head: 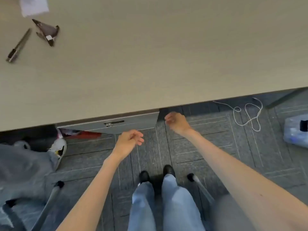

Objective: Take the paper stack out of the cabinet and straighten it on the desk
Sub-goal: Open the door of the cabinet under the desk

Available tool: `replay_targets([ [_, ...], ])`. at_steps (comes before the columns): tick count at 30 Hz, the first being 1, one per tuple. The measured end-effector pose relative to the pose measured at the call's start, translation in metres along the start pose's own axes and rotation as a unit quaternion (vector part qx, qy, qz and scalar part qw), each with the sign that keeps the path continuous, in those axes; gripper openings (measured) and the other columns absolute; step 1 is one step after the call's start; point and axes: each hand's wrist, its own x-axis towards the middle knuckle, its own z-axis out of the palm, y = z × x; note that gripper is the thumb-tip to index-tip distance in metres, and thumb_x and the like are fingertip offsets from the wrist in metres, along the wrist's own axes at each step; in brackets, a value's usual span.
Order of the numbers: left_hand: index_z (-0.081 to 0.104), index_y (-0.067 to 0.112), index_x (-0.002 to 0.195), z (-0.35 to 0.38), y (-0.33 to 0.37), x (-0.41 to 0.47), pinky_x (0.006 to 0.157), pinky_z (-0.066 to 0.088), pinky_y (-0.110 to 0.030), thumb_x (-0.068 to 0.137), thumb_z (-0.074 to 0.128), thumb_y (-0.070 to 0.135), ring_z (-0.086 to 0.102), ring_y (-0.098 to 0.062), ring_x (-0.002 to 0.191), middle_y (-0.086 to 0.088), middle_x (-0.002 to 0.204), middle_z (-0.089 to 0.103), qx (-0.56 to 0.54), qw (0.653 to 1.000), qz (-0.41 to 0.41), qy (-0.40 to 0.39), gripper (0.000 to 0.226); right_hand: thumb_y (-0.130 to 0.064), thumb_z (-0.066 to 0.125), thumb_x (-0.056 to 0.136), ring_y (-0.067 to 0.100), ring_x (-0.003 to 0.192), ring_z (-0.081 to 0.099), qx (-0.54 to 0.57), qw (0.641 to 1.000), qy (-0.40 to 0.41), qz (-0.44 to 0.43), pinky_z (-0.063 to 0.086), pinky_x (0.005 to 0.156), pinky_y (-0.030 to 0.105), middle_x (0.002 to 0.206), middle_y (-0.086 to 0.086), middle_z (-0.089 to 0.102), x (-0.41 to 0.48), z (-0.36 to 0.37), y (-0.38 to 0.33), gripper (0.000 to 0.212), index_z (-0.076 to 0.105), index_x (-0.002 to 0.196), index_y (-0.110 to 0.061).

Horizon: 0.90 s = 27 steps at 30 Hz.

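Note:
A grey cabinet with a metal lock on its front sits under the beige desk, near the front edge. My left hand hangs just in front of the cabinet, fingers loosely curled, holding nothing. My right hand is at the cabinet's right corner, beside the desk edge, fingers bent and apart, also empty. No paper stack shows; the cabinet's inside is hidden. Some white paper lies at the desk's far left corner.
A utility knife and a dark folded stand lie on the desk's left. On the floor: a white cord, a plastic-wrapped bundle, a red item. Grey clothing and chair legs flank my feet.

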Motion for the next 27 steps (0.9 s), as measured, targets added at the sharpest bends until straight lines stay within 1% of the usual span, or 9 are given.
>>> replay_targets([
  [2,0.065,0.01,0.101,-0.007,-0.021,0.018,0.086,0.045,-0.029,0.099,0.045,0.011,0.065,-0.012,0.077,-0.003,0.092,0.07,-0.01,1.0,-0.001,0.023,0.02,-0.005,0.056,0.089,0.026,0.107,0.062,-0.018,0.999,0.019,-0.018,0.051,0.092,0.035,0.115,0.014,0.067,0.02,0.023,-0.004,0.025,0.063,0.113,0.0],
  [6,0.06,0.001,0.118,-0.011,-0.053,0.048,0.078,0.046,-0.018,0.098,0.047,0.011,0.064,-0.014,0.081,-0.012,0.109,0.068,-0.06,0.995,-0.031,0.075,0.025,0.0,0.059,0.084,0.031,0.106,0.064,0.018,0.998,0.051,-0.039,0.055,0.088,0.041,0.116,0.017,0.067,0.05,0.061,0.001,0.035,0.055,0.118,0.0],
  [9,0.058,0.006,0.123,-0.01,-0.071,0.068,0.099,0.046,-0.031,0.097,0.052,0.019,0.064,-0.017,0.1,-0.009,0.119,0.066,-0.115,0.986,-0.07,0.096,0.03,-0.003,0.065,0.083,0.03,0.108,0.064,0.049,0.994,0.084,-0.047,0.054,0.093,0.044,0.116,0.015,0.068,0.067,0.076,0.019,0.038,0.054,0.119,-0.005],
  [11,0.055,0.005,0.129,-0.01,-0.08,0.08,0.101,0.044,-0.033,0.095,0.054,0.025,0.061,-0.018,0.11,-0.008,0.122,0.063,-0.153,0.978,-0.094,0.108,0.039,-0.006,0.069,0.083,0.026,0.107,0.065,0.053,0.993,0.091,-0.049,0.053,0.094,0.039,0.116,0.013,0.068,0.076,0.082,0.029,0.038,0.056,0.119,-0.005],
  [13,0.049,0.003,0.134,-0.01,-0.085,0.091,0.094,0.045,-0.032,0.094,0.056,0.031,0.059,-0.019,0.112,-0.01,0.129,0.059,-0.196,0.966,-0.115,0.119,0.049,-0.009,0.071,0.082,0.023,0.105,0.065,0.053,0.992,0.099,-0.06,0.053,0.091,0.033,0.114,0.011,0.069,0.082,0.085,0.036,0.037,0.058,0.116,-0.005],
  [16,0.039,0.009,0.142,-0.012,-0.087,0.104,0.105,0.045,-0.039,0.09,0.06,0.041,0.056,-0.024,0.12,-0.012,0.142,0.048,-0.262,0.945,-0.153,0.121,0.065,-0.011,0.071,0.083,0.02,0.097,0.066,0.051,0.99,0.109,-0.08,0.053,0.071,0.015,0.109,0.011,0.07,0.081,0.085,0.043,0.032,0.06,0.112,-0.005],
  [19,0.034,0.014,0.145,-0.014,-0.089,0.114,0.107,0.043,-0.043,0.09,0.061,0.037,0.053,-0.027,0.124,-0.012,0.148,0.04,-0.302,0.932,-0.155,0.125,0.065,-0.011,0.073,0.081,0.021,0.092,0.066,0.053,0.989,0.111,-0.081,0.055,0.076,0.022,0.098,0.008,0.068,0.074,0.088,0.052,0.019,0.06,0.094,-0.008],
  [22,0.034,0.015,0.144,-0.012,-0.091,0.12,0.1,0.048,-0.041,0.09,0.062,0.035,0.052,-0.03,0.125,-0.013,0.149,0.037,-0.343,0.919,-0.153,0.118,0.064,-0.009,0.077,0.077,0.017,0.084,0.065,0.066,0.991,0.086,-0.081,0.053,0.076,0.02,0.087,0.005,0.068,0.062,0.089,0.062,0.017,0.061,0.083,-0.011],
  [27,0.036,0.013,0.142,-0.001,-0.105,0.118,0.088,0.052,-0.043,0.092,0.059,0.035,0.055,-0.036,0.122,-0.019,0.144,0.044,-0.402,0.888,-0.187,0.122,0.059,-0.015,0.083,0.069,0.009,0.073,0.063,0.018,0.999,-0.011,-0.031,0.048,0.07,0.02,0.079,0.002,0.07,0.037,0.094,0.079,0.021,0.065,0.078,-0.01],
])
